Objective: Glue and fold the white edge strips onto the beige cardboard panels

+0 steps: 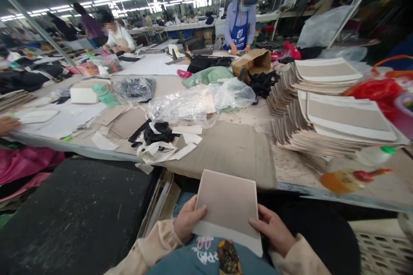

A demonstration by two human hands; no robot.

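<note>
Taupe with a white border, one flat panel (227, 202) lies between your two hands, tilted up in front of your lap. Your left hand (189, 219) pinches its left edge and your right hand (274, 227) its right edge, each thumb on the face and the fingers curled behind, the gap just the panel's thickness. Your hands stand the panel's width apart. Just beyond them, one folded grey-beige cloth (232, 150) covers the near edge of the bench (290, 174). Past your right hand lie two bottles, one amber (342, 180) and one green-capped (374, 154); behind these rise two stacks of similar panels (350, 114), the sheets too many to count. Ahead of your left hand sits one heap of black and white scraps (158, 133), with clear plastic (180, 105) farther off.
</note>
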